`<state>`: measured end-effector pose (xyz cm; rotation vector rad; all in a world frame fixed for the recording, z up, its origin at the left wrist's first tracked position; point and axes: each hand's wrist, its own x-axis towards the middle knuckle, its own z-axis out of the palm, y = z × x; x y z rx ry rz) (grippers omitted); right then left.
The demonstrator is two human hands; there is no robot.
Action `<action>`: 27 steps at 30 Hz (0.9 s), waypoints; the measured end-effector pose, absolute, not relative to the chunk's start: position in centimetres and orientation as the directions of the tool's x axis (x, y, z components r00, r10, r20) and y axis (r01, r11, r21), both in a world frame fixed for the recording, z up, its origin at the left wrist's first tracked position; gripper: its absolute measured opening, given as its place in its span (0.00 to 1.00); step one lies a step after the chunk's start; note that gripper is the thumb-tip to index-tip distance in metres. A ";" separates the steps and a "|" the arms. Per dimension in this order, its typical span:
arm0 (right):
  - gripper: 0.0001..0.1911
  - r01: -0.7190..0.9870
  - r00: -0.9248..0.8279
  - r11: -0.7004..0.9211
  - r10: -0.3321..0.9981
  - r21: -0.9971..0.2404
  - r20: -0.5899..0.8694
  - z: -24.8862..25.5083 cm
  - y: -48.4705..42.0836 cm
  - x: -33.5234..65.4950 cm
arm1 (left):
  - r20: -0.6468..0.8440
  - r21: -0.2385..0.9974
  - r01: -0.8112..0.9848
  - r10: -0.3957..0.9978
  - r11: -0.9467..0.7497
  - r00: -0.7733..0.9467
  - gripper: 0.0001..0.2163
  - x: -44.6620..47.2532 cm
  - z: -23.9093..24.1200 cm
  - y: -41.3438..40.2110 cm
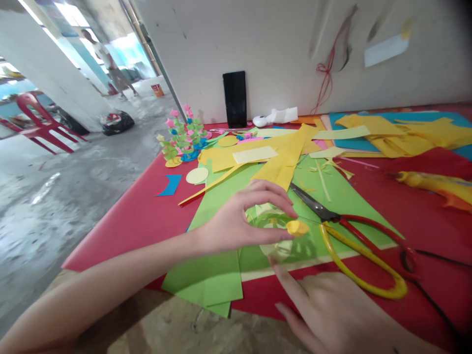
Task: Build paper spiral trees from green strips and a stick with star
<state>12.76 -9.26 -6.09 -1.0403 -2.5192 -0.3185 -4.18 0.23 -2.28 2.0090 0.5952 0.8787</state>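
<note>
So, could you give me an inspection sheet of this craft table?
Surface: red table, mostly under paper.
Job's things: yellow paper piece over a green sheet.
Clutter: scissors, yellow strips, paper flowers, black phone.
Hands: left hand pinches the yellow paper piece; right hand open, forefinger out.
Cables: thin black cord at right.
Surroundings: white wall, concrete floor, red chair.
</note>
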 end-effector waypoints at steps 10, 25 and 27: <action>0.26 0.705 -0.650 0.708 0.623 0.042 0.435 -6.7 -9.2 12.7 | 0.353 0.843 0.141 0.731 -0.519 0.584 0.05 -4.1 -2.5 0.1; 0.25 0.713 -0.642 0.700 0.623 0.049 0.448 -6.6 -9.7 12.9 | 0.332 0.852 0.153 0.741 -0.501 0.583 0.04 -4.2 -2.5 0.0; 0.24 0.732 -0.629 0.679 0.638 0.060 0.445 -6.5 -9.8 12.9 | 0.337 0.849 0.150 0.739 -0.506 0.584 0.04 -4.2 -2.5 0.0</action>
